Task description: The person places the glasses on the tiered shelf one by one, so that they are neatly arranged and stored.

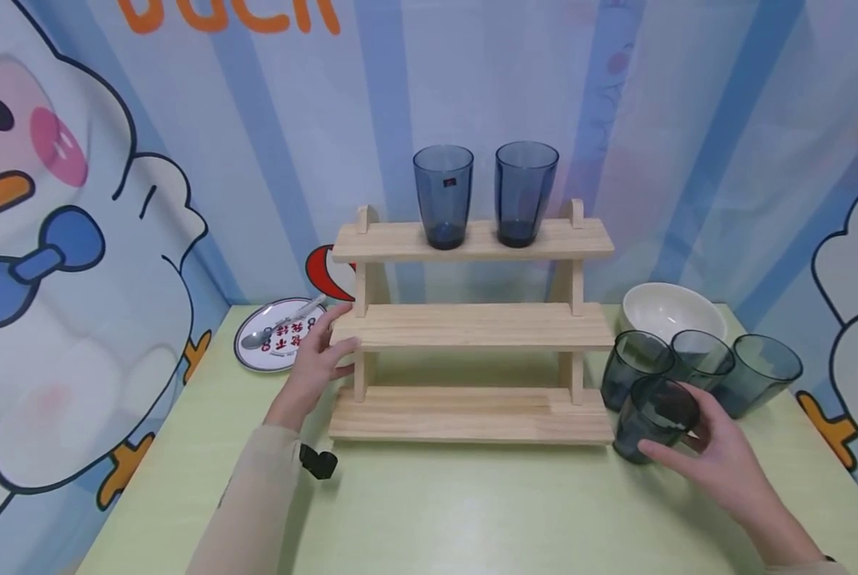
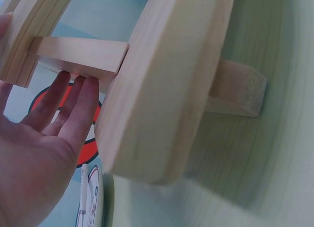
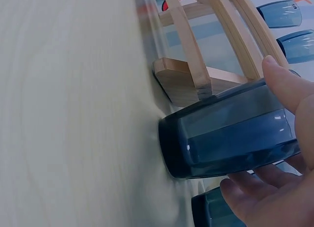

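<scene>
My right hand (image 1: pixel 720 459) grips a blue-grey drinking glass (image 1: pixel 648 419) around its side, thumb opposite the fingers. The base of this glass (image 3: pixel 228 133) is at or close to the tabletop, beside the right end of a three-tier wooden shelf (image 1: pixel 472 326). My left hand (image 1: pixel 314 367) holds the left end of the middle board; in the left wrist view its fingers (image 2: pixel 81 106) touch the upright beneath. Two matching glasses, one left (image 1: pixel 444 196) and one right (image 1: pixel 526 192), stand on the top board. Three more glasses (image 1: pixel 760 371) are clustered behind the held one.
A white bowl (image 1: pixel 673 307) sits behind the glass cluster at the back right. Left of the shelf lies an oval printed plate (image 1: pixel 260 357) with a metal spoon (image 1: pixel 260 339) on it. A cartoon-patterned curtain (image 1: pixel 285 120) hangs behind the pale green table (image 1: pixel 458 511).
</scene>
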Demonstrator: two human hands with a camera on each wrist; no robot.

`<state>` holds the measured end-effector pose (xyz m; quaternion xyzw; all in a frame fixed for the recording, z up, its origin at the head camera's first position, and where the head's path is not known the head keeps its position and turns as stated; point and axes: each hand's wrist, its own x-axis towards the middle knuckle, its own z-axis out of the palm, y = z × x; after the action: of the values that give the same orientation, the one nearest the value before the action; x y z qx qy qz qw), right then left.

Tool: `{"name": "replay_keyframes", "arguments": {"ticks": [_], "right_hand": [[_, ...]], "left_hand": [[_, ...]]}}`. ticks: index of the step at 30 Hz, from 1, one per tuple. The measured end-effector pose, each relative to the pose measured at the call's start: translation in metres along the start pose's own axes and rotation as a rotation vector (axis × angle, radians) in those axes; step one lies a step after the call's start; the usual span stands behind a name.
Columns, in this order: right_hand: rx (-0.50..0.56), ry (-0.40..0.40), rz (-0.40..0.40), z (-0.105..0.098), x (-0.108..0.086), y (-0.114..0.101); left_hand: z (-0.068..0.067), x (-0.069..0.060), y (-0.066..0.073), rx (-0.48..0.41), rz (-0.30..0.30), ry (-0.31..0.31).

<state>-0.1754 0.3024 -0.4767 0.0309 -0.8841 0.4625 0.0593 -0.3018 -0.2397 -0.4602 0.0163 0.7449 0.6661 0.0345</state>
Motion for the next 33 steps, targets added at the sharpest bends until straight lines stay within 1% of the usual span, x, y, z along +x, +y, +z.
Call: {"name": "replay_keyframes", "arguments": {"ticks": [3, 8, 12, 19, 27, 33], "right_hand": [[0.015, 0.017, 0.003, 0.002, 0.001, 0.001], [0.022, 0.04, 0.002, 0.007, 0.002, 0.0], [0.017, 0.068, 0.012, 0.006, 0.001, 0.0], [0.039, 0.081, 0.025, 0.007, -0.005, 0.001], [0.017, 0.126, 0.036, 0.004, -0.013, 0.003], [0.054, 0.168, 0.015, -0.003, -0.019, -0.009]], "left_hand": [[0.001, 0.001, 0.001, 0.0, 0.005, 0.002], [-0.001, -0.002, -0.001, -0.007, 0.019, 0.011], [0.0, 0.0, 0.0, -0.017, 0.022, -0.004], [0.002, 0.0, -0.001, -0.042, 0.015, -0.006], [0.002, 0.001, -0.002, -0.041, 0.017, -0.003], [0.001, 0.003, -0.002, -0.031, 0.014, -0.003]]}}
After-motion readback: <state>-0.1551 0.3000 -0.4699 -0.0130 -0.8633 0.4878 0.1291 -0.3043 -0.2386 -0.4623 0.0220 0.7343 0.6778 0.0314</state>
